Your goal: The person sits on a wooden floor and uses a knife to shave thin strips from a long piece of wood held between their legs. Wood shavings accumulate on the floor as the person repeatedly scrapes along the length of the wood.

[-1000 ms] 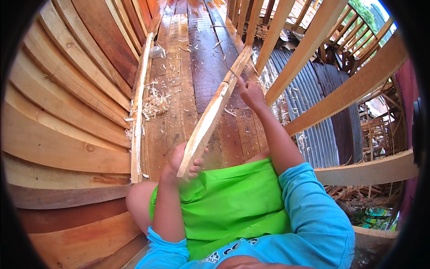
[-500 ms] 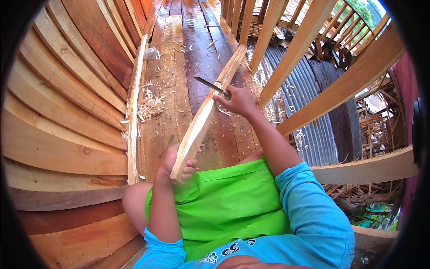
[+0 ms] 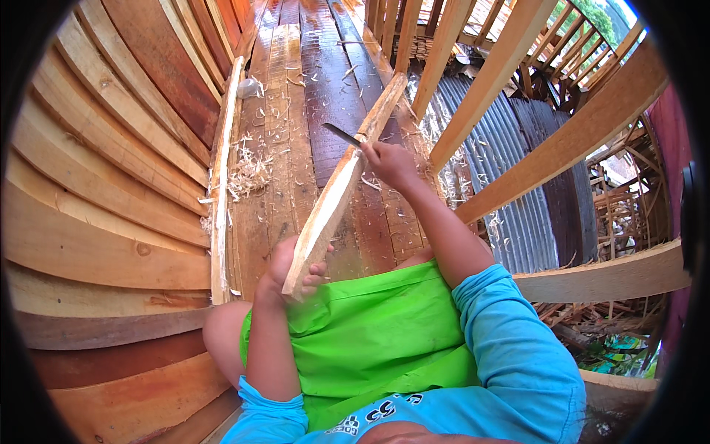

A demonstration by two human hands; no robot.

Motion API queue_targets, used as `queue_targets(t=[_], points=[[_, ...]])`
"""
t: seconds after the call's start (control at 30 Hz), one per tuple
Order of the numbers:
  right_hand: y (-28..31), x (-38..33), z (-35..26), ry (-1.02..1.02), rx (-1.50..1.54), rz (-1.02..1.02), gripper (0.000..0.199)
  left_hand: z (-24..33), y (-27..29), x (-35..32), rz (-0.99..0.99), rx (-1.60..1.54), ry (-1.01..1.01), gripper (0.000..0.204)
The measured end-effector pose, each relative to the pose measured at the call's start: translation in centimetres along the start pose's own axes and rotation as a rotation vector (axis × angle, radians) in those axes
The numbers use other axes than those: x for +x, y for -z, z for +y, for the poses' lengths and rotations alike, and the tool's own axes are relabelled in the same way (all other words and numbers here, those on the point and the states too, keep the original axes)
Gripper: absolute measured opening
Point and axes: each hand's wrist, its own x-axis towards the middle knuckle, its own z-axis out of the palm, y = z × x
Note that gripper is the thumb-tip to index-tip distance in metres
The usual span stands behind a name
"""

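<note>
A long strip of wood [image 3: 333,196] slants from my lap up to the far right, its upper face pale and freshly shaved along the middle. My left hand [image 3: 296,268] is wrapped round its near end, fingers curling under it by the green shorts. My right hand [image 3: 388,163] grips a knife by its handle, which the fist mostly hides. The dark knife blade [image 3: 340,135] points up and left, crossing over the strip of wood. Whether its edge touches the wood I cannot tell.
Curled wood shavings [image 3: 250,174] lie on the plank floor [image 3: 277,200]. A pale batten [image 3: 222,185] runs along the board wall [image 3: 111,185] at left. Slanted wooden slats [image 3: 492,81] stand at right, with corrugated metal sheeting [image 3: 495,170] beyond. A small clear round object [image 3: 250,88] sits near the batten.
My right hand has shifted slightly to the right with the knife, and the blade's angle has turned a little. My left hand and the strip of wood stay in place.
</note>
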Motion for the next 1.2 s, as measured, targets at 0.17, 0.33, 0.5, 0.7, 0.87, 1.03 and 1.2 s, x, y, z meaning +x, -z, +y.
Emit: queue_targets(t=[0.17,0.33,0.5,0.7,0.87,1.03,1.2], points=[[-1.0,1.5,1.8,-0.082,0.079,0.083,0.055,0.0,-0.6,0.1,0.031,0.017,0.022,0.051],[-0.9,1.2,1.3,-0.098,0.336,-0.141,0.051,0.1,-0.5,-0.2,0.038,0.004,0.027,0.051],[-1.0,1.3,2.2,-0.123,0.430,-0.254,0.054,0.1,-0.1,0.4,-0.003,-0.045,0.046,0.051],[-0.3,0.3,0.1,-0.057,0.354,-0.289,0.068,0.0,0.2,0.0,0.001,-0.059,0.038,0.050],[-2.0,0.5,1.2,-0.151,0.623,-0.212,0.067,0.2,-0.5,0.4,-0.007,0.017,0.029,0.050],[0.9,0.2,-1.5,-0.478,0.823,-0.507,0.055,0.0,0.7,0.5,-0.017,0.008,0.034,0.050],[1.7,0.4,-1.3,-0.634,1.078,-0.684,0.043,0.1,0.3,0.2,-0.012,-0.020,0.061,0.048]])
